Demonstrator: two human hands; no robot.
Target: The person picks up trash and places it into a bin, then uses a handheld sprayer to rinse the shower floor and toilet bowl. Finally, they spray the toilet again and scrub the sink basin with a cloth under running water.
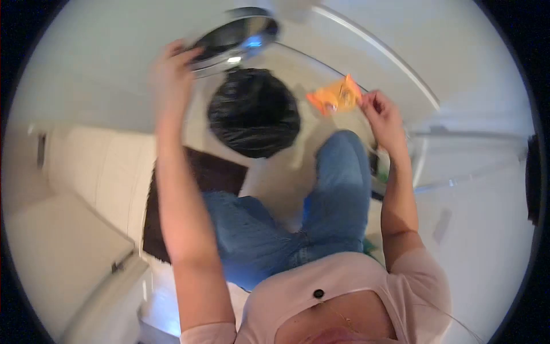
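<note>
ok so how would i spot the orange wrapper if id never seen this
Find the round bin lined with a black bag on the floor. Just right of it, the right hand pinches the orange wrapper, the only bright orange thing there, crinkled and held in the air.

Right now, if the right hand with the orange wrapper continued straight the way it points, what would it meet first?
Probably the open bin with its black liner: the right hand points the orange wrapper toward it, nothing between. Depth is unclear, so it might pass above the rim.

The person wears a pale pink short-sleeved top [344, 286] and blue jeans [338, 200].
</note>
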